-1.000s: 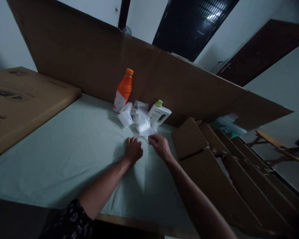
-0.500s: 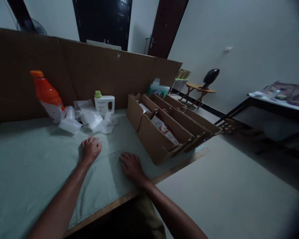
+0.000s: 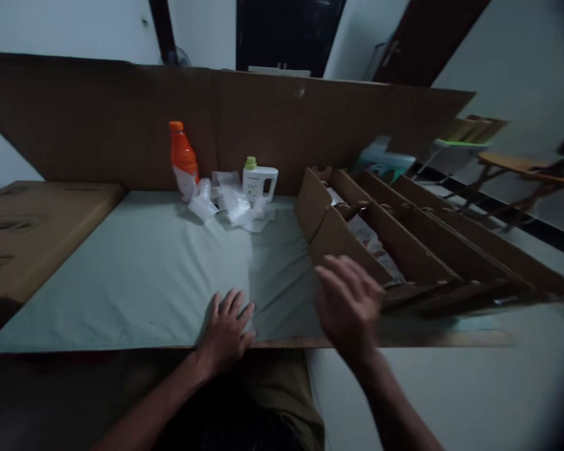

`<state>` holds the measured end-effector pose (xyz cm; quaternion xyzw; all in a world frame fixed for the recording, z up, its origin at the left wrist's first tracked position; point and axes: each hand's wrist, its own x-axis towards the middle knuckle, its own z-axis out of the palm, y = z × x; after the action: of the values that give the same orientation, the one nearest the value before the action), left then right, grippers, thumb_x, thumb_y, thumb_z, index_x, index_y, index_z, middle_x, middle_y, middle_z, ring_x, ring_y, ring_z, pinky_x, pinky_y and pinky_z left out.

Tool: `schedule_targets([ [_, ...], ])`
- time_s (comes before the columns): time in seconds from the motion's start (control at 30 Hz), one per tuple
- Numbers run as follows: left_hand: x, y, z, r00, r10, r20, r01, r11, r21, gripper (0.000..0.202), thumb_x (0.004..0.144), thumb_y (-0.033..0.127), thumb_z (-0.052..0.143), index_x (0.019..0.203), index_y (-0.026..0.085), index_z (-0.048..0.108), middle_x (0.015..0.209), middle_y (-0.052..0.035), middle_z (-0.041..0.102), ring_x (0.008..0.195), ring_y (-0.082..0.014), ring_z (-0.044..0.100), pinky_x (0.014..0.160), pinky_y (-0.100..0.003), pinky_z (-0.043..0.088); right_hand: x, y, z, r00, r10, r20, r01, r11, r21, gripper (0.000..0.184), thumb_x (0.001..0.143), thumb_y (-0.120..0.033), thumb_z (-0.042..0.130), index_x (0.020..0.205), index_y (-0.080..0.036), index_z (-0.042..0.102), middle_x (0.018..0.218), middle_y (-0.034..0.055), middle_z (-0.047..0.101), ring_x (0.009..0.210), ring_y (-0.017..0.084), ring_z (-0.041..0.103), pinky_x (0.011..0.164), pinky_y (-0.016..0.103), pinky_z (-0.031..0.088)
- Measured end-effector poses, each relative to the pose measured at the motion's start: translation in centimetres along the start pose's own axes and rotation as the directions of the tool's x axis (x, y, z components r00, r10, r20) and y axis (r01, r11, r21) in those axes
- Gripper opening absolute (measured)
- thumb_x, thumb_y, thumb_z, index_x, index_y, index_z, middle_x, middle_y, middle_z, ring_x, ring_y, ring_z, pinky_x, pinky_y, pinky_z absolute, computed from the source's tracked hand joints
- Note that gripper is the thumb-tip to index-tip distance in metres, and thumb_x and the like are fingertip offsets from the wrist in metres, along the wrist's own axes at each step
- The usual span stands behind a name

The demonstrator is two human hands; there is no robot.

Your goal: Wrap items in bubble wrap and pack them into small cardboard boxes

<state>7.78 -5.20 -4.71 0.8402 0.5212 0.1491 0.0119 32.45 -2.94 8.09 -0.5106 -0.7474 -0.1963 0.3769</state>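
Note:
My left hand [image 3: 226,332] rests palm down on the pale green tablecloth [image 3: 145,269], fingers spread, near the front edge. Raised at the front corner of the cardboard divider box [image 3: 326,228], my right hand [image 3: 350,307] is blurred; its fingers look loosely stretched and nothing shows in them. Inside that box lies a clear plastic-wrapped item [image 3: 373,244] with some red on it. Farther back stand an orange bottle with a white lower part [image 3: 184,160] and a white jug with a green cap [image 3: 258,181]. Crumpled bubble wrap [image 3: 235,203] lies in front of them.
A cardboard wall [image 3: 263,125] closes off the table's back. A large closed carton [image 3: 42,232] sits at the left. Behind the divider box is a teal-coloured container [image 3: 388,163]. Wooden stools [image 3: 521,166] stand on the floor at the right.
My view has swung left, bringing the carton into sight. My left hand has drawn back towards the table edge and spread its fingers. My right hand has lifted off the cloth towards the divider box.

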Motion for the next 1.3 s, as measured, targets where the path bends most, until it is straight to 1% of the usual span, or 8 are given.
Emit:
schedule_targets([
  [0.17, -3.3, 1.8, -0.3, 1.000, 0.005, -0.015, -0.007, 0.993, -0.115, 0.058, 0.095, 0.049, 0.054, 0.148, 0.025, 0.049, 0.162, -0.0116, 0.039, 0.152, -0.0329, 0.029, 0.124, -0.063, 0.019, 3.6, 5.5, -4.0, 0.976, 0.198, 0.091, -0.152, 0.917, -0.369, 0.058, 0.085, -0.049, 0.065, 0.132, -0.015, 0.062, 0.108, 0.0232, 0.073, 0.105, 0.043, 0.067, 0.088, 0.056, 0.044],
  [0.3, -4.3, 1.6, -1.2, 0.998, 0.053, 0.025, -0.043, 0.960, -0.276, 0.056, 0.091, 0.043, 0.061, 0.144, 0.026, 0.054, 0.161, -0.0093, 0.041, 0.152, -0.0288, 0.032, 0.126, -0.057, 0.022, 3.6, 9.3, -3.4, 0.866, 0.373, 0.333, -0.196, 0.867, -0.459, 0.034, 0.079, -0.046, 0.072, 0.104, -0.023, 0.078, 0.068, 0.0158, 0.072, 0.061, 0.032, 0.065, 0.058, 0.041, 0.039],
  [0.47, -4.2, -0.4, -2.3, 0.995, -0.103, -0.005, 0.083, 0.829, -0.553, 0.047, 0.087, 0.025, 0.061, 0.134, 0.023, 0.063, 0.149, -0.0117, 0.056, 0.139, -0.0264, 0.051, 0.117, -0.050, 0.043, 3.7, 7.8, -3.0, 0.967, -0.014, 0.255, 0.072, 0.973, -0.220, 0.026, 0.095, -0.034, 0.056, 0.085, -0.026, 0.079, 0.085, 0.0094, 0.078, 0.070, 0.023, 0.069, 0.059, 0.034, 0.041],
  [0.77, -2.6, -4.7, -4.5, 0.924, -0.368, -0.107, 0.174, 0.650, -0.739, 0.046, 0.087, 0.030, 0.060, 0.131, 0.016, 0.062, 0.142, -0.0160, 0.060, 0.133, -0.0299, 0.057, 0.114, -0.048, 0.046, 3.7, -0.3, -6.1, 0.869, -0.387, 0.307, 0.324, 0.916, 0.237, 0.020, 0.099, -0.018, 0.053, 0.094, -0.023, 0.071, 0.085, 0.0025, 0.076, 0.075, 0.016, 0.067, 0.071, 0.031, 0.046],
  [0.87, -1.5, -4.6, -5.3, 0.927, -0.366, -0.082, 0.164, 0.593, -0.788, 0.064, 0.084, 0.031, 0.066, 0.144, 0.017, 0.049, 0.148, -0.0166, 0.054, 0.137, -0.0306, 0.053, 0.116, -0.049, 0.043, 1.7, 0.5, -8.5, 0.933, -0.284, 0.221, 0.254, 0.955, 0.154, 0.008, 0.094, -0.026, 0.066, 0.100, -0.025, 0.071, 0.096, 0.0051, 0.076, 0.094, 0.023, 0.070, 0.086, 0.039, 0.049],
  [1.0, 0.9, -4.0, -5.2, 0.936, -0.353, -0.016, 0.165, 0.476, -0.864, 0.084, 0.079, 0.037, 0.073, 0.153, 0.019, 0.037, 0.156, -0.0178, 0.045, 0.142, -0.0337, 0.047, 0.118, -0.053, 0.038, -3.3, 2.1, -10.8, 0.997, 0.069, 0.022, -0.070, 0.997, 0.028, 0.019, 0.091, -0.036, 0.070, 0.107, -0.026, 0.068, 0.105, 0.0092, 0.074, 0.101, 0.027, 0.070, 0.091, 0.043, 0.052],
  [1.13, 5.2, -3.3, -4.9, 0.961, -0.266, 0.080, 0.157, 0.281, -0.947, 0.091, 0.075, 0.045, 0.078, 0.153, 0.020, 0.038, 0.161, -0.0160, 0.039, 0.146, -0.0351, 0.040, 0.119, -0.052, 0.034, -8.6, 1.6, -9.0, 0.912, 0.369, 0.179, -0.389, 0.917, 0.092, 0.033, 0.091, -0.048, 0.064, 0.113, -0.023, 0.065, 0.106, 0.0088, 0.074, 0.094, 0.026, 0.072, 0.080, 0.038, 0.057],
  [1.3, 9.6, -1.9, -5.0, 0.983, -0.131, 0.130, 0.128, -0.021, -0.991, 0.072, 0.077, 0.052, 0.076, 0.137, 0.017, 0.056, 0.138, -0.0123, 0.064, 0.128, -0.0321, 0.058, 0.109, -0.044, 0.045, -10.8, 0.2, -2.5, 0.771, 0.513, 0.377, -0.602, 0.780, 0.171, 0.052, 0.084, -0.062, 0.064, 0.115, -0.020, 0.063, 0.105, 0.0103, 0.074, 0.094, 0.028, 0.070, 0.076, 0.037, 0.058],
])
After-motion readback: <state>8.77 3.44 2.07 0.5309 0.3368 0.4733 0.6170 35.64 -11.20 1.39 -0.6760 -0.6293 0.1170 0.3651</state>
